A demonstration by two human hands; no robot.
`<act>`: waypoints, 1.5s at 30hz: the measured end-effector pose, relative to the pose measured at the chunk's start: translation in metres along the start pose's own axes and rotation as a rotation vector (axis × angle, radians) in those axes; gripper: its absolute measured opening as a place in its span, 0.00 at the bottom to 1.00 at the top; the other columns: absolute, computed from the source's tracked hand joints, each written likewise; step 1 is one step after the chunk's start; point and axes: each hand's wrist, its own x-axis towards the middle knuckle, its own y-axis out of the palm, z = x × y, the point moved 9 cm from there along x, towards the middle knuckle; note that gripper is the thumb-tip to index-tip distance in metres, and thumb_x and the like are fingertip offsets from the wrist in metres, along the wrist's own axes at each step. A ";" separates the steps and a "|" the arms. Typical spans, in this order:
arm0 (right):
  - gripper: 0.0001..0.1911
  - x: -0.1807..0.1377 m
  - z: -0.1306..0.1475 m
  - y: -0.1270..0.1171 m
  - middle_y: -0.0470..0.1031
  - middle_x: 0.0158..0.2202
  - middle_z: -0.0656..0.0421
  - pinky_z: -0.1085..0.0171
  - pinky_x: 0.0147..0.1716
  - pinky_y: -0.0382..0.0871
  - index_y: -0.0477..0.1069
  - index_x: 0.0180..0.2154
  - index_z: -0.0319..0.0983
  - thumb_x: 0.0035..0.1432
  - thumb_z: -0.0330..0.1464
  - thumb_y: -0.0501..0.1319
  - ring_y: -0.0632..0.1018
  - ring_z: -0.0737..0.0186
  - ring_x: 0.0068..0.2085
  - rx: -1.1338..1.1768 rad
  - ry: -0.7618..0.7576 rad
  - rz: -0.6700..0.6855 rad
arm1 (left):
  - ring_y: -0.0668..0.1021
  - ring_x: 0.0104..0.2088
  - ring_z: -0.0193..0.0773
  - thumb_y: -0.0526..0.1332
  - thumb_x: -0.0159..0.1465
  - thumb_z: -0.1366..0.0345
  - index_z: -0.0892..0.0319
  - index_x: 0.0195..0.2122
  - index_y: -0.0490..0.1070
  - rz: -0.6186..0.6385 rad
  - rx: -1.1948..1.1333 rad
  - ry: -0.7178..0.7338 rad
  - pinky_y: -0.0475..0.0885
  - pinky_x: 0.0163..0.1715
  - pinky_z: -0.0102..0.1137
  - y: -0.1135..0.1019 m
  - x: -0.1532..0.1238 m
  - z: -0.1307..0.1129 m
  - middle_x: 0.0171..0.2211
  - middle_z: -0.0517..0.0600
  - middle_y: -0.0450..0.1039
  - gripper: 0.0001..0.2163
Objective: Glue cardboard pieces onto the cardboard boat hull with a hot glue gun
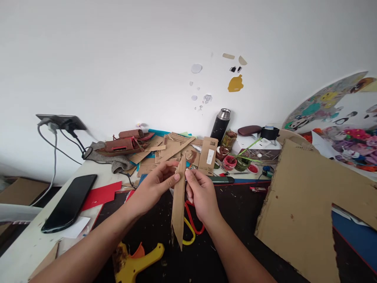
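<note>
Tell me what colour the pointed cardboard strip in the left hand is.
Light brown; the pointed cardboard strip shows best in the head view.

The cardboard strip (178, 208) is plain brown, long and narrow, tapering to a point at its top and cut on a slant to a sharp tip at the bottom. It is held lengthwise, almost vertical, near the middle of the frame, its upper end leaning slightly right, its lower tip towards the bottom.

A craft worktable (23, 248) against a wall (118, 59), with cardboard scraps (172, 149), paint jars (229, 162) and a model boat (121, 147).
</note>
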 end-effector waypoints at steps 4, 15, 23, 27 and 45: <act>0.29 0.000 0.007 -0.007 0.60 0.16 0.70 0.70 0.16 0.51 0.79 0.37 0.39 0.61 0.60 0.70 0.58 0.72 0.17 0.025 -0.034 -0.046 | 0.85 0.42 0.44 0.78 0.61 0.55 0.56 0.50 0.82 -0.124 -0.288 -0.099 0.80 0.42 0.33 -0.021 0.005 0.004 0.44 0.52 0.85 0.18; 0.31 -0.011 -0.003 0.032 0.67 0.21 0.68 0.68 0.16 0.57 0.75 0.38 0.41 0.58 0.63 0.70 0.64 0.69 0.17 0.042 0.051 0.190 | 0.87 0.42 0.46 0.64 0.71 0.64 0.64 0.55 0.82 0.001 -0.652 -0.191 0.85 0.46 0.38 -0.013 0.003 -0.001 0.47 0.59 0.87 0.15; 0.31 -0.021 -0.019 0.047 0.70 0.25 0.65 0.68 0.17 0.62 0.74 0.36 0.43 0.56 0.64 0.70 0.68 0.67 0.20 0.106 0.171 0.326 | 0.86 0.46 0.49 0.67 0.69 0.58 0.60 0.54 0.82 -0.062 -0.526 -0.212 0.82 0.49 0.38 -0.022 0.001 0.009 0.45 0.57 0.86 0.17; 0.30 -0.022 -0.007 0.051 0.77 0.36 0.58 0.65 0.32 0.72 0.78 0.38 0.40 0.59 0.62 0.69 0.76 0.60 0.34 0.049 0.043 0.353 | 0.86 0.46 0.48 0.68 0.68 0.60 0.61 0.54 0.81 -0.089 -0.559 -0.209 0.83 0.49 0.37 -0.022 0.000 0.012 0.46 0.58 0.86 0.16; 0.22 -0.022 -0.012 0.034 0.73 0.26 0.61 0.67 0.22 0.60 0.77 0.35 0.42 0.67 0.53 0.68 0.70 0.64 0.24 -0.217 -0.029 0.237 | 0.83 0.43 0.42 0.76 0.63 0.56 0.53 0.56 0.73 -0.281 0.035 0.056 0.77 0.41 0.32 -0.036 -0.006 -0.025 0.47 0.50 0.83 0.23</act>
